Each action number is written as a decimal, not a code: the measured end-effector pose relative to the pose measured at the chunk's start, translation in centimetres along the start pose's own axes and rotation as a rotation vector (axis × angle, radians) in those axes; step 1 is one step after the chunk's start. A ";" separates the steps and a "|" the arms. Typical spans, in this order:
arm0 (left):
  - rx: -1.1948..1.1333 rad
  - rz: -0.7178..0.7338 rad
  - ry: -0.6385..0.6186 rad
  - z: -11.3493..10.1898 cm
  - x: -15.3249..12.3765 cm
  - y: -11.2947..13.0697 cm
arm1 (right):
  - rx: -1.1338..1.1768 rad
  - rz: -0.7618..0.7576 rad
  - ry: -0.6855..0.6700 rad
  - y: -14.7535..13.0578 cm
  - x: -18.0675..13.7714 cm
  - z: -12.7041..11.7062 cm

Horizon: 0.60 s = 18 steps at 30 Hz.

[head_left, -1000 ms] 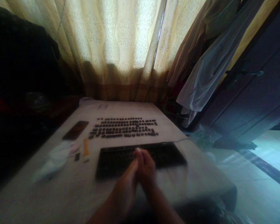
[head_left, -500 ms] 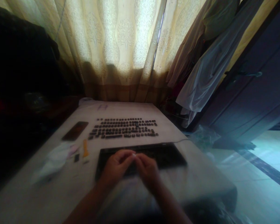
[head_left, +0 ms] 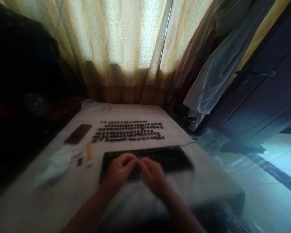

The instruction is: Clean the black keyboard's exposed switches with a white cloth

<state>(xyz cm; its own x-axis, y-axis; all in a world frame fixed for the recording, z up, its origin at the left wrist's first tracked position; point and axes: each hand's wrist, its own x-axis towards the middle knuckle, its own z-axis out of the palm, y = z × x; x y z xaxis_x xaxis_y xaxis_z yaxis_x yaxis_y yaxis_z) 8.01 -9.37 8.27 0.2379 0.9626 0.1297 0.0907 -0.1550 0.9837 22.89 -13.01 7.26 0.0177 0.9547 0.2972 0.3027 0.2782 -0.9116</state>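
Observation:
My left hand [head_left: 121, 168] and my right hand [head_left: 152, 173] meet fingertip to fingertip over a black keyboard base [head_left: 173, 158]. Both are closed in a pinch, and whatever is between the fingers is too small and hidden to name. Beyond the base, loose black keycaps [head_left: 126, 127] lie in rows on the pale cloth. To the left of the base rest a yellow-handled tool [head_left: 88, 152], a small dark block [head_left: 80, 161] and a crumpled white cloth [head_left: 55, 163].
A dark phone [head_left: 78, 134] lies on the left of the cloth-covered table [head_left: 208, 187]. A cable [head_left: 189, 143] runs from the base towards the right edge. Behind the table hangs a patterned curtain [head_left: 131, 42]; hanging clothes [head_left: 206, 84] and a door [head_left: 269, 87] are at the right.
My hands stay pinched together above the keyboard base. A small whitish bit that showed at the fingertips before is now out of sight. The view has shifted slightly.

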 end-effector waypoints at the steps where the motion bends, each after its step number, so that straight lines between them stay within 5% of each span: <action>1: 0.015 0.030 0.001 0.0 -0.1 0.1 | 0.119 0.095 -0.029 -0.3 0.0 0.0; 4: 0.065 0.118 -0.023 -0.3 -0.3 0.2 | 0.376 0.298 -0.118 -1.2 0.0 0.0; 8: 0.098 0.129 -0.078 -0.9 -0.4 -0.2 | 0.380 0.323 -0.129 -1.1 -0.2 0.2; 15: 0.105 -0.095 -0.223 -1.9 0.0 -1.6 | -0.155 -0.046 -0.125 0.2 0.0 0.5; 18: 0.096 -0.145 -0.275 -2.4 0.5 -1.7 | -0.228 -0.075 -0.187 0.6 0.6 0.3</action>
<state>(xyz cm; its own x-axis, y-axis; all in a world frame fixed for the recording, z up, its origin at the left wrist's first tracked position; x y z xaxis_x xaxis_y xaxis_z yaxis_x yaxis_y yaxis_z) 5.68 -8.11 6.91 0.4672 0.8819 -0.0628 0.2310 -0.0532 0.9715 22.77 -12.27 6.78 -0.1821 0.9412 0.2847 0.5029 0.3380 -0.7955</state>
